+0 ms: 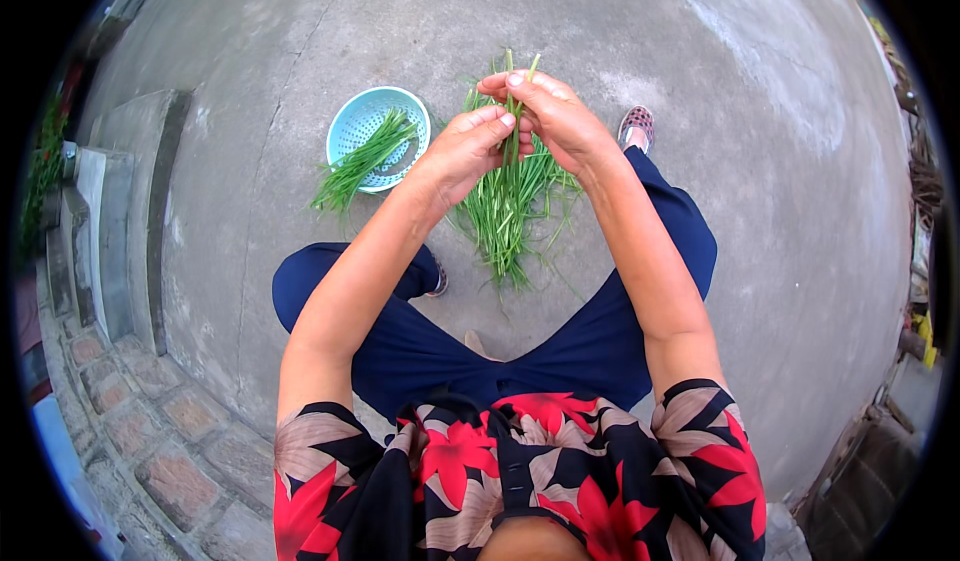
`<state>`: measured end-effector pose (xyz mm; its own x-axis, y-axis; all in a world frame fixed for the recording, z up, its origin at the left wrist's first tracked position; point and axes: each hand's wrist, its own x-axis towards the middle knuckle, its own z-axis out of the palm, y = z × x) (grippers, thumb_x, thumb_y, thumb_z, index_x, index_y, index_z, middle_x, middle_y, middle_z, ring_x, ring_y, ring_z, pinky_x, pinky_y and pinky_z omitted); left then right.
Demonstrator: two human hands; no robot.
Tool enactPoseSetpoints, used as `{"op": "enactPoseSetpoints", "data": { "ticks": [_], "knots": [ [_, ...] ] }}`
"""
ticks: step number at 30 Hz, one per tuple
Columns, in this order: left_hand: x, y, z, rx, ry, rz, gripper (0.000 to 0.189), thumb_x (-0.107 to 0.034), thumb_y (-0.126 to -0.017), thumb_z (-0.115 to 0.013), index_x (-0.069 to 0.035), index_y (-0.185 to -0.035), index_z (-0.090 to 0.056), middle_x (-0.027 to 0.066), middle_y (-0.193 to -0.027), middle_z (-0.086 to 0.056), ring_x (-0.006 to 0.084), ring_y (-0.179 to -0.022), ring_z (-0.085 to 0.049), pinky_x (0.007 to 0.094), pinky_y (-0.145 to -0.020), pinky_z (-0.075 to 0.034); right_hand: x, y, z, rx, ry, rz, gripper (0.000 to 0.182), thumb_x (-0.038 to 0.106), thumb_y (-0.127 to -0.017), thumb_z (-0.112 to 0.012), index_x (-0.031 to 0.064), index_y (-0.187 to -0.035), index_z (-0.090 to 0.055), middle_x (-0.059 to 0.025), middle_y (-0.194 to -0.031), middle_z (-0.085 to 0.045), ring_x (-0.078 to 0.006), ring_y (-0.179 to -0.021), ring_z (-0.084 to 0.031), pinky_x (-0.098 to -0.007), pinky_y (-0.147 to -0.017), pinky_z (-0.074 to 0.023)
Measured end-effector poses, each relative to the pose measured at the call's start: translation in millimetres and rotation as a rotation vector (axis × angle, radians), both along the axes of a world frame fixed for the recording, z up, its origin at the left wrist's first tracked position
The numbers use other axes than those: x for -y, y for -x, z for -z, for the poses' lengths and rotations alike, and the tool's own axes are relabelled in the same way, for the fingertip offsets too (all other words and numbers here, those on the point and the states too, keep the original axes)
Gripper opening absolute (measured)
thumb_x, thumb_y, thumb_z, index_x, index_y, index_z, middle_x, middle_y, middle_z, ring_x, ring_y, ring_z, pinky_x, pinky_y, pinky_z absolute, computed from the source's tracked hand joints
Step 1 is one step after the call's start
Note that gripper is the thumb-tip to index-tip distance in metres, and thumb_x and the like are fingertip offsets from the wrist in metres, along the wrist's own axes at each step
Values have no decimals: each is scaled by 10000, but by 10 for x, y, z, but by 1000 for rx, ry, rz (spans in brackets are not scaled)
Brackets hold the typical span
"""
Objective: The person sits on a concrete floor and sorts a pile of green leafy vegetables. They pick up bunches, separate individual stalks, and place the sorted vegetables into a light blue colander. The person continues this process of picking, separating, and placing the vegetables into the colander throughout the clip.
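Thin green stalks (511,133), probably garlic chives, run between my two hands with their pale ends pointing up and away. My left hand (476,141) grips them lower down between thumb and fingers. Just above and to the right, my right hand (551,107) pinches stalks near their pale ends. Beneath both hands a loose pile of the same greens (502,231) lies on the concrete, partly hidden by the hands. To the left stands a light blue plastic colander (346,122), and a bunch of greens (367,160) rests in it with its leafy ends hanging over the rim.
My legs in dark blue trousers are spread on either side of the pile, a patterned shoe (639,122) beyond the right knee. Concrete steps (154,208) and stone paving (180,478) lie at the left. Various items line the concrete floor's right edge.
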<state>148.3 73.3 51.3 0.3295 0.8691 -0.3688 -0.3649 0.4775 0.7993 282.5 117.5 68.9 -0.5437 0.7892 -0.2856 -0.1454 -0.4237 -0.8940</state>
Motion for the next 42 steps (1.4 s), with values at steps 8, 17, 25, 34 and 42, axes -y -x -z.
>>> {"op": "enactPoseSetpoints", "data": {
  "ticks": [8,17,25,34,42],
  "knots": [
    [-149,267,-93,135,-41,-291,217,-181,-837,-456,0,-951,-495,118,-906,-538,236,-830,-543,373,-761,-449,0,-55,122,87,-260,-41,311,226,-814,-505,4,-1032,-514,-47,-908,-560,-104,-844,-506,-236,-738,-403],
    [-244,459,-150,211,-76,-499,201,-170,-845,-436,-2,-947,-482,127,-899,-527,259,-834,-535,400,-752,-454,-18,-90,269,295,-355,-146,245,174,-787,-542,-4,-955,-548,-46,-877,-573,-100,-823,-515,-231,-739,-407],
    [-220,481,-196,201,-82,-543,203,-164,-846,-431,-6,-964,-477,129,-917,-521,261,-853,-528,410,-765,-449,72,26,258,354,-512,-139,169,177,-768,-567,27,-846,-577,38,-664,-506,-40,-621,-434,-202,-539,-359],
    [-211,498,-197,201,-93,-538,203,-166,-853,-415,-11,-970,-476,125,-914,-522,255,-845,-532,406,-763,-449,35,103,340,400,-516,-118,153,179,-774,-551,28,-794,-567,41,-639,-491,-33,-599,-416,-199,-522,-347],
    [-222,483,-210,176,-96,-587,177,-169,-863,-393,-20,-923,-467,100,-852,-525,247,-822,-537,395,-746,-448,-19,63,341,158,-235,2,96,157,-797,-519,64,-782,-539,1,-735,-562,-64,-669,-492,-202,-602,-391]
  ]
}}
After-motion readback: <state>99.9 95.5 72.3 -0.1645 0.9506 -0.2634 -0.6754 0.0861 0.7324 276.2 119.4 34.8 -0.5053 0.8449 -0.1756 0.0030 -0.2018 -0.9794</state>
